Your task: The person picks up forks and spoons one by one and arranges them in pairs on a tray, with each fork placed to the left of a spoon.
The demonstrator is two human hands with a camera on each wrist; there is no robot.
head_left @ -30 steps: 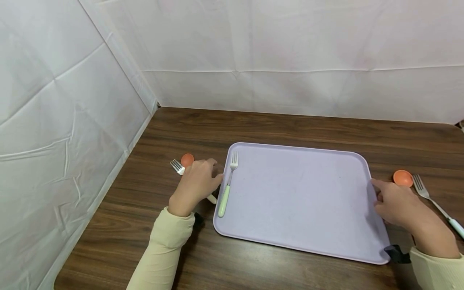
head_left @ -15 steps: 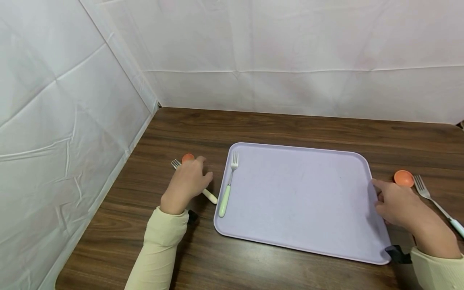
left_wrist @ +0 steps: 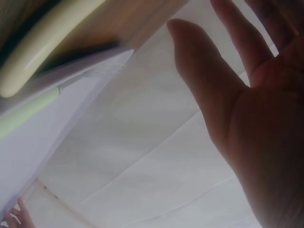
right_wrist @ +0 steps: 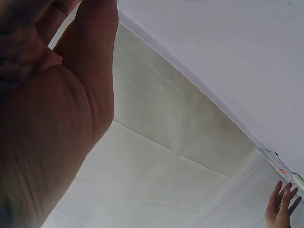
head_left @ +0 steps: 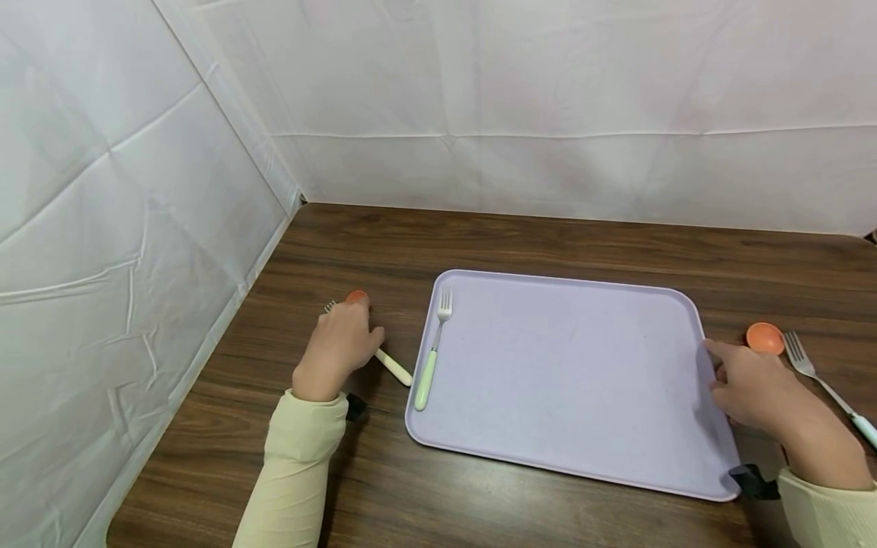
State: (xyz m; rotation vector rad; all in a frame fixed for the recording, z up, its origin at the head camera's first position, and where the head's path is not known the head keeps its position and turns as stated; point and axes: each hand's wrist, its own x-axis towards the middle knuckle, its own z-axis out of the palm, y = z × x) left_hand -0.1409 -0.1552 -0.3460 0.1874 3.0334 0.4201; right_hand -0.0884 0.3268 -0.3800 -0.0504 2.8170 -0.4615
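Note:
My left hand (head_left: pixel 334 348) hovers over a fork with a cream handle (head_left: pixel 393 367), hiding its middle; the tines show beyond the knuckles. In the left wrist view the thumb (left_wrist: pixel 204 71) and fingers are apart with nothing between them. A round orange dished piece (head_left: pixel 357 297), like a spoon's bowl, lies just past the fingertips. The lilac tray (head_left: pixel 569 365) carries a green-handled fork (head_left: pixel 434 346) along its left side. At the tray's right rim rests my right hand (head_left: pixel 757 388), index finger extended against the edge; it holds nothing visible.
Right of the right hand lie another orange dished piece (head_left: pixel 764 338) and a fork with a pale handle (head_left: pixel 829 392). The brown wooden table (head_left: pixel 548 247) meets white cloth walls (head_left: pixel 548 91) at the back and left.
My left hand has moved left, away from the tray's left rim, uncovering more of the cream handle and covering more of the fork's tines and orange piece. The right hand stays put.

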